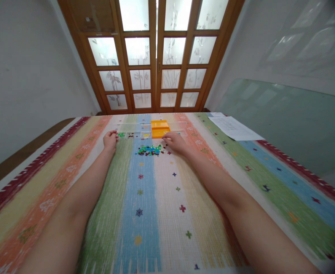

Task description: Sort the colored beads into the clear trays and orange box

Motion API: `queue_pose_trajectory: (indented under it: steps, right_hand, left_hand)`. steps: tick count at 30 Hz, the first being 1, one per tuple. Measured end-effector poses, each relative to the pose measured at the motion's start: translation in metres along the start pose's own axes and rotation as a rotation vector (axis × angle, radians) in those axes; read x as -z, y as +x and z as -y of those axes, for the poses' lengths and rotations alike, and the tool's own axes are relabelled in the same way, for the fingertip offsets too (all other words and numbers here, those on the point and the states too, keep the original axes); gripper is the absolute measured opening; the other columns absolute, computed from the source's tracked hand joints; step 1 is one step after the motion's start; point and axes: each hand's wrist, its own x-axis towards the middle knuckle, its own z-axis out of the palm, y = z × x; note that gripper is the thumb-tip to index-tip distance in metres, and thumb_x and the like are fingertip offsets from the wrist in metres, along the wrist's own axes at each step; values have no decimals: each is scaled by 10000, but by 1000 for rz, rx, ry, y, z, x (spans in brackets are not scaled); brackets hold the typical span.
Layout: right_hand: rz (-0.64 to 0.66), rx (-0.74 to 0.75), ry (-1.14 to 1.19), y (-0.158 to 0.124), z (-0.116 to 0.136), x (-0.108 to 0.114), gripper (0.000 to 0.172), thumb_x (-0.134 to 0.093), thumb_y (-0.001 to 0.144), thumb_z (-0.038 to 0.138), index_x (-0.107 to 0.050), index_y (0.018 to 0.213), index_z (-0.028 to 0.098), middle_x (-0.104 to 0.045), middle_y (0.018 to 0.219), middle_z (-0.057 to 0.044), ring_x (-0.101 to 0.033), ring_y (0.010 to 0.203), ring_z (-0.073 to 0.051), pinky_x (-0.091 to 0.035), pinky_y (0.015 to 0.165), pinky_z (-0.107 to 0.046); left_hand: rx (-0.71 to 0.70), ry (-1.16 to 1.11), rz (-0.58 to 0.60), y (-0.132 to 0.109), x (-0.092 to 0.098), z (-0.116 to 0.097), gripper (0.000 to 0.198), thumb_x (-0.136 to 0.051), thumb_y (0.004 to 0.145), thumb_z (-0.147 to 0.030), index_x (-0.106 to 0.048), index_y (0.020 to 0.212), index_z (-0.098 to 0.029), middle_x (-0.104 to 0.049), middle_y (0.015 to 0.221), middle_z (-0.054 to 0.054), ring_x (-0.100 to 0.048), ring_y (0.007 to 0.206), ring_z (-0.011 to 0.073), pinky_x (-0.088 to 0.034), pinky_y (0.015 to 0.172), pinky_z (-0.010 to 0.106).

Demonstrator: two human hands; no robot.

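My left hand (110,140) is at the left end of a row of clear plastic boxes (131,135), its fingers curled together at the edge. Small green pieces (121,135) lie in the compartment beside those fingertips, with dark red and yellow pieces further right. My right hand (174,142) is in front of an orange box (160,131) with its lid raised, thumb and fingers pinched. Whatever either hand grips is too small or hidden to make out. A loose pile of tiny green, blue and dark red pieces (149,150) is spread on the cloth between my hands.
A striped, patterned tablecloth (140,228) covers the table. Printed white sheets (232,127) lie at the far right. Behind the table stand wooden doors (157,76) with frosted panes. A pale green glass panel (284,125) is to the right.
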Motion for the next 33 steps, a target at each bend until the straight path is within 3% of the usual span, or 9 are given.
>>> queue_pose_trajectory:
  steps: [11, 24, 33]
  right_hand:
    - [197, 182, 12, 5, 15, -14, 391, -439, 1081, 366, -784, 1194, 220, -731, 1279, -109, -641, 1209, -250, -483, 1087, -442]
    - [235, 223, -3, 3, 18, -13, 398, -429, 1084, 372, -802, 1106, 237, -752, 1224, -89, -655, 1171, -242, -480, 1085, -425]
    - [253, 212, -35, 3, 18, -13, 400, -414, 1086, 355, -794, 1120, 232, -746, 1244, -87, -656, 1178, -239, -479, 1085, -415]
  left_hand:
    - [6, 16, 18, -9, -1, -10, 308, -555, 691, -189, -690, 966, -163, -692, 923, 57, -621, 629, 111, -481, 593, 220]
    - [-18, 15, 66, -4, -2, -1, 318, -601, 695, -221, -695, 993, -164, -711, 911, 49, -596, 617, 102, -443, 586, 201]
    - [-116, 146, 115, -7, -6, 1, 293, -633, 730, -233, -733, 999, -173, -715, 885, 50, -622, 663, 155, -453, 622, 240]
